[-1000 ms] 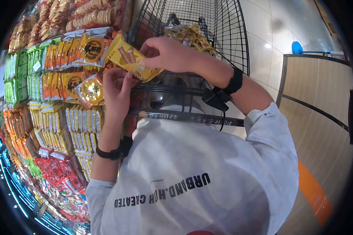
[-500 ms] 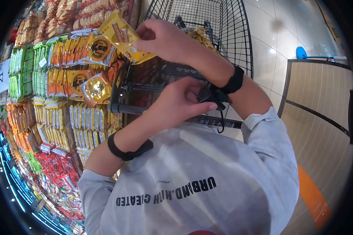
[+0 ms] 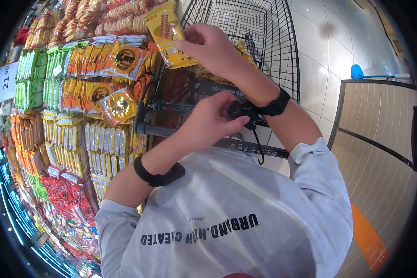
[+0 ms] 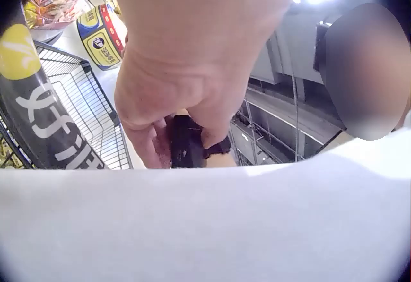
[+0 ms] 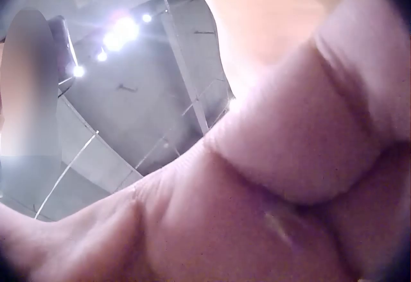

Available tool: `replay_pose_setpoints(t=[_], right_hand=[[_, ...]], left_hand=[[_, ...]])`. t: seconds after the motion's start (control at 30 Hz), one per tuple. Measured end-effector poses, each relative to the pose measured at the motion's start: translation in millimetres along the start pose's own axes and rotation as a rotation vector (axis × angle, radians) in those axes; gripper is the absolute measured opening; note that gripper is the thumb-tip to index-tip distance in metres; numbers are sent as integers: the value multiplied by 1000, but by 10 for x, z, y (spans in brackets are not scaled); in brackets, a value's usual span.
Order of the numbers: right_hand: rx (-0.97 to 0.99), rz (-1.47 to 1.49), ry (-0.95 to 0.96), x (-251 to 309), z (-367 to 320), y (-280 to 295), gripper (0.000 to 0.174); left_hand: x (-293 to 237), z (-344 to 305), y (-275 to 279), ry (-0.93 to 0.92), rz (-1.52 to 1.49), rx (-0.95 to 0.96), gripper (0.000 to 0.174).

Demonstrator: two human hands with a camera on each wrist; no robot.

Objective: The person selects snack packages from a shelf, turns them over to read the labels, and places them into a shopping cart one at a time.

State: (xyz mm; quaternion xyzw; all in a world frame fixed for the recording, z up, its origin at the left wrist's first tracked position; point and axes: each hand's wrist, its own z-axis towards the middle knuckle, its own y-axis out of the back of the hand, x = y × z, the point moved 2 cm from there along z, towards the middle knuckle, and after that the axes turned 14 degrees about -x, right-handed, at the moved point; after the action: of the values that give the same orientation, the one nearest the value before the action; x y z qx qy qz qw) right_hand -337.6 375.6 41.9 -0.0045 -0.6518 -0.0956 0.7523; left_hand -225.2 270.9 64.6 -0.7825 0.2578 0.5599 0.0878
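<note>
In the head view my right hand (image 3: 211, 48) pinches a yellow snack packet (image 3: 164, 32) by its right side, above the cart's near left corner. My left hand (image 3: 208, 118) has its fingers and thumb round the black wrist camera (image 3: 238, 110) beneath my right wrist. The left wrist view shows the left hand (image 4: 183, 70) from close up, gripping that black camera (image 4: 186, 142). Close, blurred skin fills much of the right wrist view; which part of a hand it is, I cannot tell.
A wire shopping cart (image 3: 289, 51) stands ahead with yellow packets inside, partly hidden by my right arm. Shelves of wrapped snacks (image 3: 62, 129) line the left, with a price sign (image 3: 5, 83). A wooden-topped surface (image 3: 380, 125) lies right, beside a blue-ended object (image 3: 356, 72).
My left hand has left the packet and moved right to grip the black wrist camera. My right hand still holds the packet, now higher and turned more upright.
</note>
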Motion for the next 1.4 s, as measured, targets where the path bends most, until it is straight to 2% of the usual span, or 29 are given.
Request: replay_pose_setpoints(t=[0.13,0.2,0.23,0.3,0.37,0.43,0.47,0.5,0.53,0.6,0.63,0.7,0.83,0.9,1.0,1.03,1.1,1.17,1.23,1.27,1.33,1.4], right_hand=[[-44,119,-88,3,-56,64,37],[-30,436,-358,-43,-84,77,31],[-26,435,-357,-35,-88,76,31],[-26,642,-546,-41,-102,68,24],[16,672,-606,-43,-119,84,23],[59,700,-667,-42,-143,82,22],[66,686,-725,-44,-163,69,25],[74,671,-785,-49,-191,57,27],[81,668,-784,-53,-221,44,27],[103,-76,-271,-70,-253,37,31],[112,-76,-270,-160,-286,16,31],[98,-149,-9,-267,-346,4,33],[135,-332,-10,-312,-425,56,30],[112,-479,223,-359,-454,65,28],[94,-507,300,-427,-467,54,30],[105,-501,299,-471,-490,41,30],[145,-133,-112,-658,-466,39,33],[151,-122,-129,-807,-437,97,34],[180,-151,-178,-841,-415,206,32],[161,-194,-177,-1096,-407,276,34],[162,-286,-226,-1401,-403,441,34],[163,-374,-269,-1657,-392,608,35]], left_hand=[[59,17,59,-40,-46,-23,34],[77,0,40,-20,-58,-3,34],[83,-10,33,1,-69,21,34],[71,-12,44,23,-74,47,32],[83,3,55,42,-76,74,30],[150,12,34,181,-326,210,29],[142,12,45,177,-327,204,29],[129,1,43,301,-450,233,30],[123,-6,40,425,-574,260,31],[178,18,33,440,-578,274,31],[205,22,24,460,-579,298,31],[218,16,19,488,-587,296,30],[231,30,53,542,-554,282,29],[312,49,15,532,-540,273,29],[375,90,-53,509,-477,264,30],[380,77,-66,498,-434,265,30],[305,64,-34,445,-379,263,33],[208,38,29,390,-319,264,35],[162,-21,171,230,-87,166,39],[189,-72,246,230,-87,160,39],[253,-193,497,135,-126,-55,36],[242,-372,799,154,-271,-157,31]])
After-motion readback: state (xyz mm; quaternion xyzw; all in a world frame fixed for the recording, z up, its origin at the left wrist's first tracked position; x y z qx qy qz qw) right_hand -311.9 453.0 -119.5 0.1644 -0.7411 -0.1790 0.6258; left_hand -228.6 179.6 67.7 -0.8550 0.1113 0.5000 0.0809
